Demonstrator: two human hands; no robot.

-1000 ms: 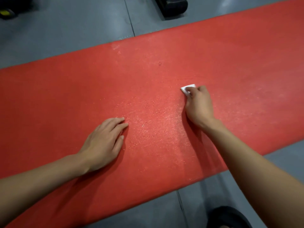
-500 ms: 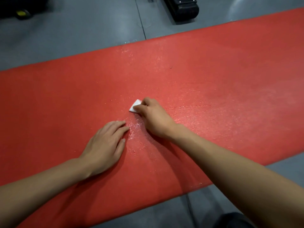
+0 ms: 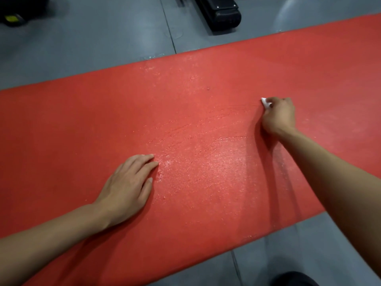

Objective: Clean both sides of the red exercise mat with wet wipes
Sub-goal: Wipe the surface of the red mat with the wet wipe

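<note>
The red exercise mat (image 3: 72,124) lies flat across the grey floor and fills most of the view. My right hand (image 3: 278,115) is on the mat's right half, its fingers curled round a small folded white wet wipe (image 3: 266,103) pressed to the surface; only a corner of the wipe shows. Wet, shiny streaks run across the mat between my hands. Flat on the mat at lower left of centre rests my left hand (image 3: 128,186), fingers straight and together, holding nothing.
A black block-shaped object (image 3: 222,14) stands on the grey floor (image 3: 92,38) beyond the mat's far edge. Another dark object with a yellow mark (image 3: 12,17) sits at the top left corner. A dark rounded shape (image 3: 292,279) shows at the bottom edge.
My right hand swept the wipe left to just beside my left hand, then back right across the mat, leaving fresh wet streaks. My left hand stayed pressed in place.
</note>
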